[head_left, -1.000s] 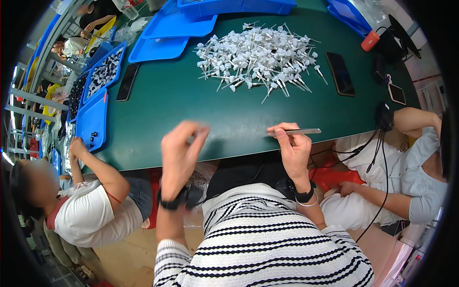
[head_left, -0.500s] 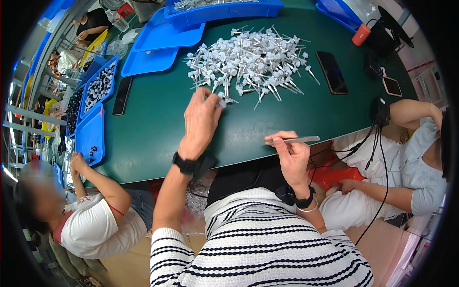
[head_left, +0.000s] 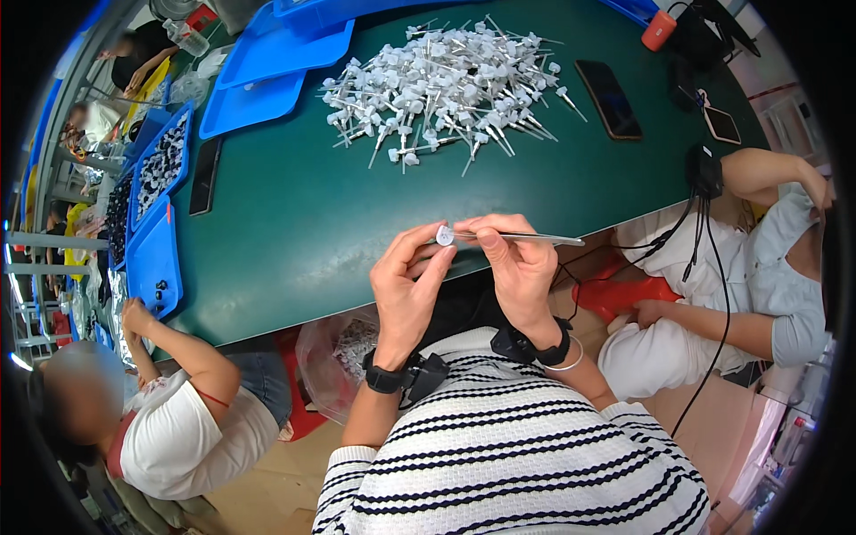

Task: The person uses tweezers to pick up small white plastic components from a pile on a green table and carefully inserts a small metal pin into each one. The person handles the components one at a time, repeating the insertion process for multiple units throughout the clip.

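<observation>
Room: busy workshop, with one co-worker (head_left: 192, 432) seated at the left and another (head_left: 776, 308) at the right.
Table: green top (head_left: 267, 241); from my remote seat I see its near edge running just under both hands.
White piece: small, round-faced part (head_left: 445, 235) over the near part of the table, between the two hands, its disc turned toward my camera. I cannot make out where any stem on it points.
Left hand: nearest to the piece (head_left: 403, 294); I see thumb and forefinger pinched together on it, leaving no open gap, with the piece at their tips.
Right hand: fingers closed around metal tweezers (head_left: 548, 237), the hand (head_left: 522, 281) level with the left one.
Tweezers line: long axis nearly crosswise, the tip aimed left at the piece and the butt sticking out right. Whether tip and piece touch, I cannot tell.
Pile: white stemmed parts (head_left: 437, 94) heaped beyond both hands, well apart from them.
Around it: blue trays (head_left: 283, 49) to the left, a dark phone (head_left: 609, 100) to the right.
</observation>
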`<state>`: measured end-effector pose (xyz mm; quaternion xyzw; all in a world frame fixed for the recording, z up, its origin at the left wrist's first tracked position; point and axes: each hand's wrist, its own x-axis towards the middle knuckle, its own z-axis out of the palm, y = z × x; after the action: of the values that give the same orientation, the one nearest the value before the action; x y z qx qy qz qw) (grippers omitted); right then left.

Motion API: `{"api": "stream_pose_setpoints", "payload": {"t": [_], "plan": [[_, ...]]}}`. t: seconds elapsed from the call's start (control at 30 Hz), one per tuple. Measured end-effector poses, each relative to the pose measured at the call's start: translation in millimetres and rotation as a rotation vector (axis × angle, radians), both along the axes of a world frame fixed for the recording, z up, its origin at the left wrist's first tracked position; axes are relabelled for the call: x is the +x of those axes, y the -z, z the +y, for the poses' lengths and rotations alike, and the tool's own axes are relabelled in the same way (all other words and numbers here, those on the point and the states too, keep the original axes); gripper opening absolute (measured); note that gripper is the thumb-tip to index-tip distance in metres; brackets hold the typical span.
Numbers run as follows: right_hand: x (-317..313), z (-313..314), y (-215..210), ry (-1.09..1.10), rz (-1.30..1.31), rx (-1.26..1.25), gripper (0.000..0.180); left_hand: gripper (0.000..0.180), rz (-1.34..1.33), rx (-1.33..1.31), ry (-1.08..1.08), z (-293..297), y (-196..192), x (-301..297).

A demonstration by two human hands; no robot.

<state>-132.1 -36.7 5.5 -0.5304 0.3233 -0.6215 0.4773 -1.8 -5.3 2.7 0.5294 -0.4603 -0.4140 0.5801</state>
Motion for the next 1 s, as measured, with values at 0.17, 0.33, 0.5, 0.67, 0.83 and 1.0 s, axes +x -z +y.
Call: {"api": "stream_pose_setpoints", "payload": {"t": [0.17,0.33,0.5,0.67,0.83,1.0], "plan": [[-2.6,-0.2,1.9,0.012,0.038,-0.03,0.017,0.025,0.176,0.093,0.078,1.9,-0.2,6.0],[-1.4,1.6,0.4,0.055,0.055,-0.032,0.016,0.022,0.25,0.093,0.084,1.8,2.4,3.2],[-0.3,0.3,1.1,0.067,0.088,-0.068,0.016,0.022,0.274,0.072,0.084,1.8,5.2,1.9],[1.1,-1.2,1.1,0.067,0.077,-0.074,0.017,0.023,0.268,0.074,0.073,1.7,5.2,0.8],[-0.9,-1.8,0.2,0.07,0.122,-0.056,0.019,0.024,0.263,0.059,0.063,1.8,7.7,-0.7],[2.6,0.8,2.5,0.063,-0.036,0.039,0.021,0.023,0.284,0.066,0.055,1.5,8.3,-2.3]]}}
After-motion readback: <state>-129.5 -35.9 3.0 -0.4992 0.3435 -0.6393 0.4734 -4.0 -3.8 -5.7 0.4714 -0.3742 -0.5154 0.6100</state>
